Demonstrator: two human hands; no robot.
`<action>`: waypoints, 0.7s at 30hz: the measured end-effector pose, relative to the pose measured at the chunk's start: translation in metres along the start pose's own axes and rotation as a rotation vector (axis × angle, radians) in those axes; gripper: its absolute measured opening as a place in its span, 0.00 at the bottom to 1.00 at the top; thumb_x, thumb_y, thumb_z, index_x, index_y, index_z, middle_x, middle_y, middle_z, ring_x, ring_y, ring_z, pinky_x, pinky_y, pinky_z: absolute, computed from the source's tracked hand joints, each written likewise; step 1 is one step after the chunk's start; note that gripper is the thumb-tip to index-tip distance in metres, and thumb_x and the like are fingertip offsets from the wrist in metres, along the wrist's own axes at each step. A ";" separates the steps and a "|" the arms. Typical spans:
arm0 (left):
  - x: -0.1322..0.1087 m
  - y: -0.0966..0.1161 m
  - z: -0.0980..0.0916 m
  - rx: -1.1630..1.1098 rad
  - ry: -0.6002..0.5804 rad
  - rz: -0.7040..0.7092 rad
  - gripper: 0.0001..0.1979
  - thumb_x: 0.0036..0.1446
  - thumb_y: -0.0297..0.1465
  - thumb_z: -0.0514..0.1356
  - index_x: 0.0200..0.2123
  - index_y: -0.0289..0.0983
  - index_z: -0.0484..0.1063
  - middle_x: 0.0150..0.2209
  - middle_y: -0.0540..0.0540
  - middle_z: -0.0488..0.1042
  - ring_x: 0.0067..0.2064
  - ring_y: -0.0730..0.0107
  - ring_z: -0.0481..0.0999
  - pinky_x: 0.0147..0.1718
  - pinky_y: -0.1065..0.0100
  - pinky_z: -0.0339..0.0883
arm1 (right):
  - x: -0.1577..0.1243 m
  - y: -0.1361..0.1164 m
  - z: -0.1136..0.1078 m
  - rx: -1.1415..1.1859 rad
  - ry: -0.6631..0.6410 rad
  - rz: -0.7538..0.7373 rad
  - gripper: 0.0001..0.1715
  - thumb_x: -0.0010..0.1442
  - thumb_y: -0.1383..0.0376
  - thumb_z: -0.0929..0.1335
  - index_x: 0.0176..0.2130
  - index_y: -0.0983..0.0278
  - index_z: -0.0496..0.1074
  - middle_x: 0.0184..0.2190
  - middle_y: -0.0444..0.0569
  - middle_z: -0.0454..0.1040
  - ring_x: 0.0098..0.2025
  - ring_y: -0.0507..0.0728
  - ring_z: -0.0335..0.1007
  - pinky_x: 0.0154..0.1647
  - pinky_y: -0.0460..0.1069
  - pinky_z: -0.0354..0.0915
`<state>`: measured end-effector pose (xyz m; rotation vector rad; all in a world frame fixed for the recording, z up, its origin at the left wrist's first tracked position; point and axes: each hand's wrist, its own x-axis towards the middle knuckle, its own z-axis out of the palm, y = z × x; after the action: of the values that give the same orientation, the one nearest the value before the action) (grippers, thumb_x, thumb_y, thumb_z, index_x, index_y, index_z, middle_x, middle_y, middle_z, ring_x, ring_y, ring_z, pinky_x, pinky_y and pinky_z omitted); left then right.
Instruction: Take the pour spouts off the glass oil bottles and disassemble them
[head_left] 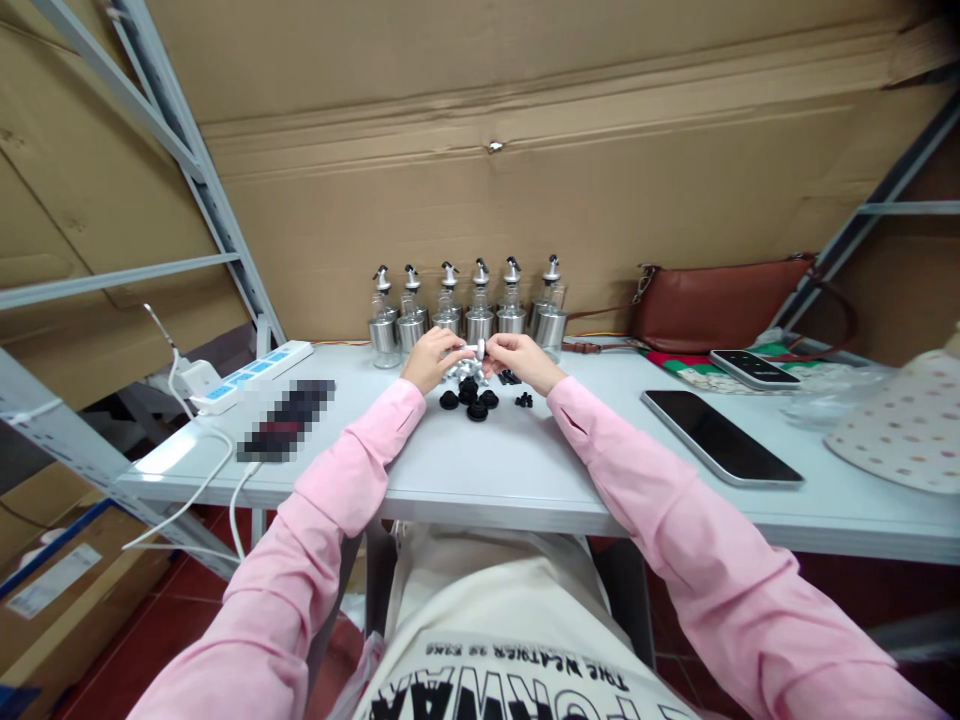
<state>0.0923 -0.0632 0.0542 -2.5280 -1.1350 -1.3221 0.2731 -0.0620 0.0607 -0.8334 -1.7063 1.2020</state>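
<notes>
My left hand (435,359) and my right hand (523,362) meet over the middle of the table, both with closed fingers. Between them is a small silver-white spout piece (481,350), pinched from both sides. Under the hands lies a pile of silver-white pieces (466,371). In front of it are several round black stoppers (477,410), with small black parts (524,400) to their right. Behind my hands stand several glass and steel bottles (480,322) in a row, topped with silver pourers with black tips.
A white power strip (255,376) and a blurred dark object (285,422) with cables lie left. On the right are a tablet-like device (720,437), a phone (754,369), a brown bag (712,308) and a dotted cloth item (904,425). Cardboard (525,200) stands behind.
</notes>
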 end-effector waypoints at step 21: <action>0.003 0.005 0.006 -0.821 -0.011 -0.621 0.27 0.43 0.50 0.60 0.11 0.35 0.57 0.12 0.55 0.50 0.16 0.82 0.49 0.18 0.72 0.43 | -0.007 -0.003 0.012 -0.570 0.207 -0.378 0.09 0.50 0.60 0.64 0.25 0.65 0.65 0.18 0.44 0.70 0.22 0.51 0.65 0.27 0.45 0.60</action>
<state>0.1010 -0.0628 0.0538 -2.7552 -1.7577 -2.3278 0.2644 -0.0735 0.0601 -0.8715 -1.9456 0.3605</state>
